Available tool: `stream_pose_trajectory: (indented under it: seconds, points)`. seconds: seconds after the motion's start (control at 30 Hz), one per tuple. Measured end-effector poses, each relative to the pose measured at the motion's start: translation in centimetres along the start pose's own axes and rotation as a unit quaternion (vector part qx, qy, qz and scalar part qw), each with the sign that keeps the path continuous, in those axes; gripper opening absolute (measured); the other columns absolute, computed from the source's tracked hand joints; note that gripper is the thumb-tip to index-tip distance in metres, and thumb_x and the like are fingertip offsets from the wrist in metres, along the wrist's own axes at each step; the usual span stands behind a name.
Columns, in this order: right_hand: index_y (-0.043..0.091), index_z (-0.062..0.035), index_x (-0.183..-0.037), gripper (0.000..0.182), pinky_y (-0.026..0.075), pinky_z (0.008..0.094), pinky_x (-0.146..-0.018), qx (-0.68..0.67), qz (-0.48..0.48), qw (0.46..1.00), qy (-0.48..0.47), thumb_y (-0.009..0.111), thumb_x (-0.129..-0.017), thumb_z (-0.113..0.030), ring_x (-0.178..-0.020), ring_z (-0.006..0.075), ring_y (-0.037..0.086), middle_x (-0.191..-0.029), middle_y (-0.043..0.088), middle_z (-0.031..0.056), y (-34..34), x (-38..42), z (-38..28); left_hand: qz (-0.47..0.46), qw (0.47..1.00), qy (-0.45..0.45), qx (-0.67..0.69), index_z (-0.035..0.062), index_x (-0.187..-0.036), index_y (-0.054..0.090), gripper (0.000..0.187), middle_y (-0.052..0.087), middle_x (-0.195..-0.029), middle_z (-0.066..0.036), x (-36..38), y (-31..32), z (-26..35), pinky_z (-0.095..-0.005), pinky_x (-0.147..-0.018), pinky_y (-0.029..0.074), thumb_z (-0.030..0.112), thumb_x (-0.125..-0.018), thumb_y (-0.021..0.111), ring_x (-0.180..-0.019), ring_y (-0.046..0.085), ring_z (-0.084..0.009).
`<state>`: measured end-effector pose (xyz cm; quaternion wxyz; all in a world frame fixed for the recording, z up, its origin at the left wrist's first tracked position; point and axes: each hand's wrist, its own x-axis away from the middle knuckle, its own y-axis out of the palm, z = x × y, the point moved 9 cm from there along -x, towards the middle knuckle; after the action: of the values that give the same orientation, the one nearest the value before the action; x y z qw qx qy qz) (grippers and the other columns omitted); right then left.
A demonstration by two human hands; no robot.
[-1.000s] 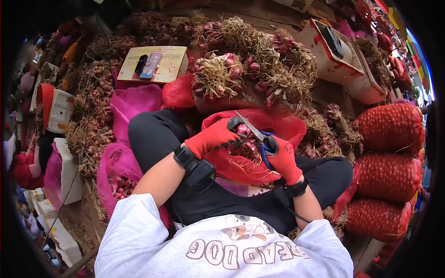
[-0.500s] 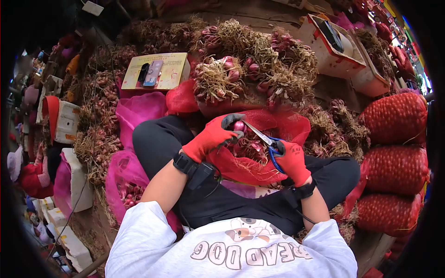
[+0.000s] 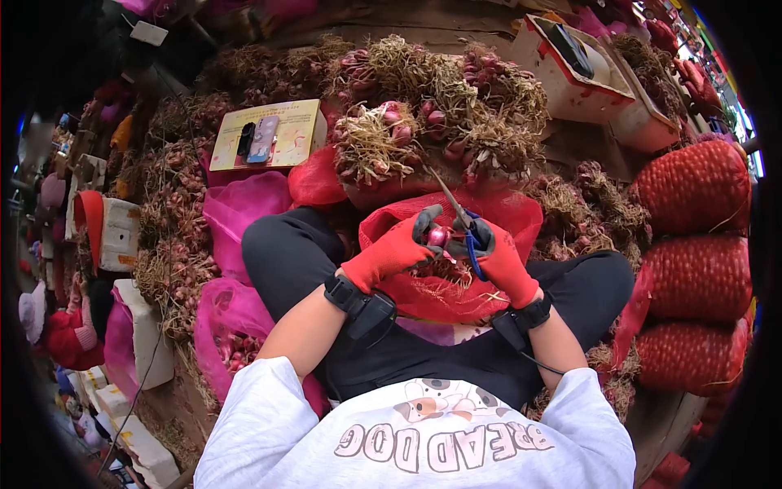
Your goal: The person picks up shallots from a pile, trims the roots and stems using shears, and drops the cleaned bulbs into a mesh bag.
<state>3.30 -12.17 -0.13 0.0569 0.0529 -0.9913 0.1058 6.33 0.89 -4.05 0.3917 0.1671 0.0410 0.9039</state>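
Observation:
My left hand, in a red glove with dark fingertips, pinches a purple-red shallot. Close beside it, my right hand, gloved the same way, grips a pair of blue-handled scissors. The blades point up and away from me, beyond the shallot. Both hands are over an open red mesh bag between my crossed legs, with shallots and dry trimmings inside. Just past the bag lie bundled shallots with dry, straw-like tops.
A pink mesh bag holding shallots sits to my left. Ahead on the left, a phone lies on a yellow box. Full red mesh sacks are stacked at right, below foam boxes. More shallot bunches spread on the left.
My hands have come closer together and slightly lower right with the shallot. The scissors have turned from pointing at the shallot to pointing up and away, with the blades looking closer together.

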Motion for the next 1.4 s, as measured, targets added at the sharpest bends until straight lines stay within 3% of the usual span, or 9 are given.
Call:
stream_pose_trajectory:
  seconds: [0.2, 0.27, 0.4, 0.47, 0.8, 1.0, 1.17, 1.27, 1.4]
  points:
    - [0.063, -0.0029, -0.108, 0.034, 0.05, 0.0317, -0.07, 0.051, 0.041, 0.994, -0.088, 0.072, -0.078, -0.014, -0.074, 0.0186, 0.065, -0.085, 0.067, 0.0119, -0.1, -1.7, -0.2, -0.042, 0.999, -0.003, -0.034, 0.01, -0.143, 0.033, 0.07, 0.056, -0.111, -0.002, 0.3, 1.6, 1.0, -0.0234, -0.067, 0.047, -0.004, -0.081, 0.061, -0.083, 0.053, -0.0069]
    - [0.063, -0.0014, -0.107, 0.028, 0.05, 0.0301, -0.07, 0.252, 0.105, 0.959, -0.075, 0.064, -0.079, -0.006, -0.071, 0.0197, 0.065, -0.084, 0.067, 0.0133, -1.9, -2.4, 0.5, -0.038, 0.998, -0.025, 0.035, 0.0077, -0.14, 0.038, 0.065, 0.058, -0.107, -0.001, 1.0, 2.0, 3.0, -0.0213, -0.067, 0.045, -0.006, -0.08, 0.059, -0.083, 0.052, -0.0056]
    - [0.063, -0.0059, -0.104, 0.029, 0.05, 0.0362, -0.07, 0.226, 0.062, 0.972, 0.016, 0.067, -0.08, -0.022, -0.079, 0.0293, 0.065, -0.087, 0.066, 0.014, -3.2, -2.7, 2.5, -0.078, 0.995, 0.007, 0.069, 0.003, -0.137, 0.042, 0.058, 0.051, -0.124, -0.004, 0.9, 1.3, 4.3, -0.0234, -0.077, 0.046, -0.003, -0.082, 0.06, -0.086, 0.054, -0.009]
    - [0.063, -0.0079, -0.103, 0.031, 0.05, 0.0388, -0.071, 0.239, 0.041, 0.97, 0.032, 0.068, -0.08, -0.03, -0.084, 0.0324, 0.064, -0.09, 0.065, 0.0137, -3.1, -2.3, 1.4, -0.058, 0.996, 0.018, 0.067, 0.0014, -0.135, 0.044, 0.053, 0.055, -0.111, -0.002, 1.5, 0.6, 5.0, -0.0234, -0.076, 0.045, -0.001, -0.085, 0.06, -0.081, 0.052, -0.0085]
    - [0.058, -0.0091, -0.097, 0.037, 0.049, 0.0416, -0.073, 0.552, -0.115, 0.826, 0.0, 0.071, -0.066, -0.024, -0.086, 0.0322, 0.062, -0.091, 0.064, 0.0116, -2.7, 1.4, 6.2, 0.378, 0.926, -0.012, -0.001, 0.0014, -0.133, 0.047, 0.053, 0.056, -0.095, 0.0, 29.0, -5.4, 14.2, -0.0204, -0.064, 0.042, -0.008, -0.082, 0.059, -0.069, 0.046, -0.0042]
    - [0.058, -0.0085, -0.093, 0.03, 0.048, 0.0423, -0.069, 0.503, -0.109, 0.853, -0.09, 0.07, -0.068, -0.022, -0.083, 0.0337, 0.061, -0.088, 0.063, 0.0123, -1.1, 2.3, 4.1, 0.393, 0.869, -0.293, -0.065, 0.0031, -0.131, 0.049, 0.054, 0.057, -0.099, -0.002, 40.3, -6.7, 3.3, -0.0224, -0.062, 0.042, -0.002, -0.079, 0.063, -0.07, 0.049, -0.0074]
    - [0.058, -0.0067, -0.091, 0.031, 0.048, 0.0415, -0.068, 0.495, -0.081, 0.86, -0.091, 0.07, -0.07, -0.025, -0.081, 0.0334, 0.061, -0.087, 0.062, 0.0128, -1.7, 3.0, 3.0, 0.507, 0.804, -0.22, -0.22, 0.0072, -0.129, 0.051, 0.043, 0.062, -0.107, -0.003, 41.7, -12.0, -3.5, -0.0252, -0.079, 0.05, 0.012, -0.087, 0.062, -0.092, 0.06, -0.0114]
    - [0.058, -0.0064, -0.091, 0.032, 0.048, 0.0414, -0.069, 0.522, -0.074, 0.845, -0.086, 0.07, -0.07, -0.027, -0.081, 0.0332, 0.061, -0.087, 0.062, 0.0128, -2.4, 3.4, 3.0, 0.474, 0.852, -0.223, 0.012, 0.0037, -0.12, 0.057, 0.036, 0.064, -0.098, -0.003, 39.9, -13.3, -5.5, -0.029, -0.076, 0.052, 0.02, -0.089, 0.063, -0.087, 0.061, -0.0114]
    - [0.058, -0.0082, -0.094, 0.034, 0.048, 0.0425, -0.07, 0.528, -0.079, 0.844, -0.054, 0.069, -0.069, -0.028, -0.082, 0.0318, 0.062, -0.088, 0.062, 0.0129, -3.0, 3.6, 4.0, 0.422, 0.89, -0.173, -0.002, 0.0049, -0.114, 0.059, 0.024, 0.061, -0.092, 0.002, 36.6, -13.5, -7.4, -0.0229, -0.068, 0.047, 0.019, -0.095, 0.054, -0.08, 0.057, -0.0068]
